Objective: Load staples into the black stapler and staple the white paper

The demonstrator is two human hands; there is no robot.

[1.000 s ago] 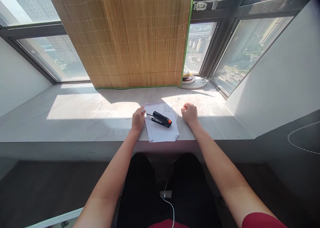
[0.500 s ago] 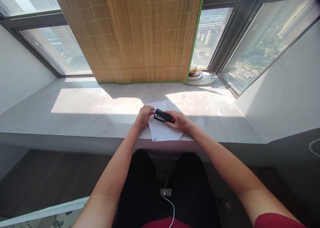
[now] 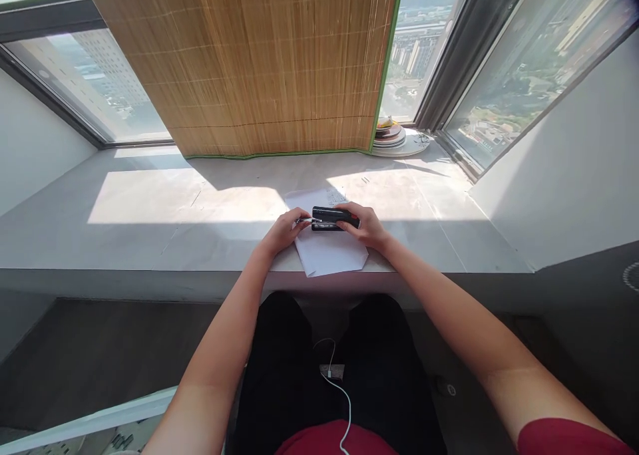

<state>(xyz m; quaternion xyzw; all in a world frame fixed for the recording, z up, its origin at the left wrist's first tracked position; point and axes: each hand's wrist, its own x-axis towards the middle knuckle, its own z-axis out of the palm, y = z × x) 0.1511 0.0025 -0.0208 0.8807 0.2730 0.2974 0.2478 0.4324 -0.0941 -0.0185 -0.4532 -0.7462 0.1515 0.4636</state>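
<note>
A black stapler (image 3: 327, 227) is held level above sheets of white paper (image 3: 332, 255) on the window sill. My right hand (image 3: 368, 229) grips its right end, thumb below and fingers above. The stapler's two long halves show a narrow gap at the left end. My left hand (image 3: 287, 231) is closed in a pinch at that end, on a thin silvery metal piece whose exact kind is too small to tell. Faint printed or drawn lines mark the far edge of the paper, beyond the stapler.
The pale sill (image 3: 239, 245) ends in a front edge just before my knees. A bamboo blind (image 3: 279, 69) hangs over its back. Stacked plates (image 3: 397, 141) stand at the back right corner. A white cable (image 3: 348, 408) runs over my lap.
The stapler has turned from slanting down to the right to nearly level. My right hand has shifted slightly right and up with it. The left hand keeps its pinch; the view has tilted slightly.
</note>
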